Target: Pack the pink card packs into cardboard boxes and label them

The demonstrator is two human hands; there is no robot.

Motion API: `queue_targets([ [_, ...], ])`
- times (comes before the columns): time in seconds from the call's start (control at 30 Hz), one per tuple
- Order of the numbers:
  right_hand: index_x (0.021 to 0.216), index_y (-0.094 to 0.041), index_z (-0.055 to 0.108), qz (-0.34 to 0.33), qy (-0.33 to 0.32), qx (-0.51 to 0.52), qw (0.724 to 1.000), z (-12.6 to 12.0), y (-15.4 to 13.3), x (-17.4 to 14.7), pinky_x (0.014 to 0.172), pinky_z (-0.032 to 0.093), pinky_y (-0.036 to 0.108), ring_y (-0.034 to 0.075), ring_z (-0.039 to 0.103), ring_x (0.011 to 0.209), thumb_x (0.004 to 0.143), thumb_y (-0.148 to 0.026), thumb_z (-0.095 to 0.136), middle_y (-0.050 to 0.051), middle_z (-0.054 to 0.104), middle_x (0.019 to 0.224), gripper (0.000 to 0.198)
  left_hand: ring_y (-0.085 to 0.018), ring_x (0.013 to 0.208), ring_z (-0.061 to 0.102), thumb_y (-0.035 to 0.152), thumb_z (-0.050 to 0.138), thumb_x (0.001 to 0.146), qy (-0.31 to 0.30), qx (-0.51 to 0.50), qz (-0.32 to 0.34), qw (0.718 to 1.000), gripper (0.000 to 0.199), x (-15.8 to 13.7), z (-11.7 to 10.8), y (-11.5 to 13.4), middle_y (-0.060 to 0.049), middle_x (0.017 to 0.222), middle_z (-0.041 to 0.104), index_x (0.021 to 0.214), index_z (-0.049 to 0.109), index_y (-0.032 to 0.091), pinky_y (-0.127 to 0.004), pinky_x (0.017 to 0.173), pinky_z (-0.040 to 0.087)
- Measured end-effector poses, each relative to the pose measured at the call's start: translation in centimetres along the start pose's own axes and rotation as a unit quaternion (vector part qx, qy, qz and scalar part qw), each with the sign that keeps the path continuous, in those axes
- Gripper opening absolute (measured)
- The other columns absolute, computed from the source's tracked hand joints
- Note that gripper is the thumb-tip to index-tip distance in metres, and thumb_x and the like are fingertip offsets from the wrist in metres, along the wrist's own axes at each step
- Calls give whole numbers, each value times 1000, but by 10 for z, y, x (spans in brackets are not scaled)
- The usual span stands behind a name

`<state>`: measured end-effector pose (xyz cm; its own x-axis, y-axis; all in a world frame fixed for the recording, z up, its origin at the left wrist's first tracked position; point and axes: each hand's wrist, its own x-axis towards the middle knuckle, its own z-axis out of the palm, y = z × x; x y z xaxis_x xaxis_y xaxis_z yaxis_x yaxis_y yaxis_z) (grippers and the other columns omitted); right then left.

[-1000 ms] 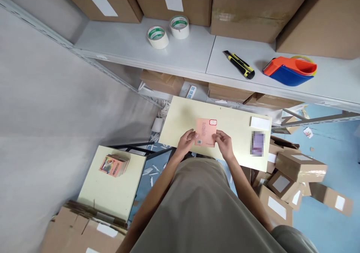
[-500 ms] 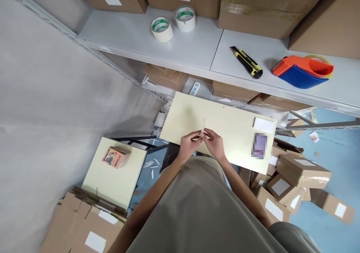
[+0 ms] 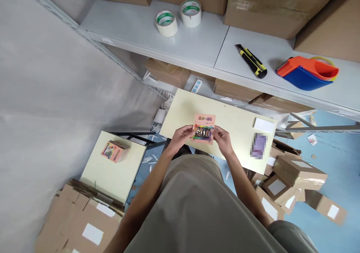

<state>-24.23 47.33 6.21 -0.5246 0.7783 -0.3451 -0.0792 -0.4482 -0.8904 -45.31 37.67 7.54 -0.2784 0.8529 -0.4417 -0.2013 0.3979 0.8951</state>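
A small pink booklet (image 3: 204, 127) with a colourful picture on its cover is held face up over the near edge of a pale yellow table (image 3: 182, 112). My left hand (image 3: 182, 136) grips its left edge and my right hand (image 3: 222, 139) grips its right edge. Both arms reach forward from my olive shirt, which fills the bottom of the view.
A stack of similar booklets (image 3: 114, 150) lies on a lower side table (image 3: 112, 174). The grey shelf (image 3: 197, 47) holds two tape rolls (image 3: 166, 22), a yellow-black utility knife (image 3: 251, 61) and an orange-blue tape dispenser (image 3: 308, 72). Cardboard boxes (image 3: 298, 172) crowd the floor on both sides.
The booklet was turned over in my hands: its back with a barcode showed a second ago, it stood edge-on half a second ago, and its picture cover faces up now.
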Motion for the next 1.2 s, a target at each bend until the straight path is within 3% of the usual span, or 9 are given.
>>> queue_targets([
  [0.2, 114, -28, 83, -61, -6, -43, 997, -5, 0, 6, 95, 65, 43, 26, 78, 102, 92, -55, 83, 4, 84, 111, 35, -22, 96, 73, 47, 81, 89, 4, 64, 65, 996, 38, -3, -3, 13, -8, 106, 81, 114, 80, 18, -32, 83, 58],
  [0.33, 104, -32, 86, -139, -22, -92, 986, -1, -1, 9, 116, 56, 48, 28, 72, 131, 96, -48, 80, 5, 81, 127, 19, -23, 108, 73, 29, 75, 92, 56, 154, 204, 965, 9, -4, -8, 16, -7, 111, 81, 96, 80, 23, -38, 96, 57],
  [0.43, 96, -33, 86, -176, -43, -109, 977, 4, -3, 10, 122, 53, 51, 29, 65, 142, 99, -49, 77, 5, 78, 136, 19, -24, 112, 73, 22, 69, 95, 103, 180, 276, 938, 11, -8, -10, 16, -7, 114, 81, 88, 77, 25, -43, 104, 56],
  [0.57, 98, -32, 84, -162, -30, -149, 975, 9, -7, 8, 118, 55, 49, 28, 71, 133, 101, -53, 72, 6, 79, 132, 25, -25, 108, 76, 31, 74, 95, 118, 135, 221, 959, 8, -14, -10, 15, -9, 109, 81, 93, 74, 23, -43, 104, 58],
  [0.7, 124, -28, 73, -93, 27, -158, 983, 9, -7, 4, 89, 62, 40, 24, 77, 93, 95, -55, 78, 5, 84, 99, 40, -22, 91, 76, 48, 82, 90, 84, 78, 138, 984, 30, -19, -16, 16, -8, 96, 79, 91, 71, 20, -34, 88, 61],
  [0.77, 125, -26, 69, -73, 33, -153, 985, 7, -7, 2, 78, 60, 36, 21, 73, 79, 94, -57, 78, 3, 82, 89, 44, -21, 92, 75, 54, 80, 91, 44, 62, 115, 990, 36, -20, -21, 17, -9, 100, 80, 100, 76, 19, -32, 85, 61],
  [0.93, 118, -26, 76, -61, 5, -145, 988, 6, -10, 0, 79, 60, 36, 22, 76, 89, 94, -61, 74, 6, 84, 107, 42, -23, 98, 77, 58, 82, 89, -6, 26, 91, 996, 53, -20, -27, 15, -10, 108, 82, 125, 78, 19, -34, 88, 61],
  [1.07, 101, -23, 76, -11, 1, -143, 990, 13, -12, -1, 71, 57, 34, 24, 80, 82, 87, -61, 83, 9, 86, 94, 42, -23, 81, 76, 67, 78, 91, 39, 20, 58, 997, 51, -20, -20, 14, -10, 87, 81, 103, 78, 17, -33, 75, 59],
  [1.2, 85, -22, 71, 8, 1, -149, 989, 21, -9, -2, 56, 48, 30, 22, 76, 66, 91, -68, 78, 10, 83, 78, 47, -15, 55, 62, 77, 71, 91, 83, 25, 57, 995, 61, -19, -14, 14, -4, 64, 69, 73, 66, 20, -29, 57, 51],
])
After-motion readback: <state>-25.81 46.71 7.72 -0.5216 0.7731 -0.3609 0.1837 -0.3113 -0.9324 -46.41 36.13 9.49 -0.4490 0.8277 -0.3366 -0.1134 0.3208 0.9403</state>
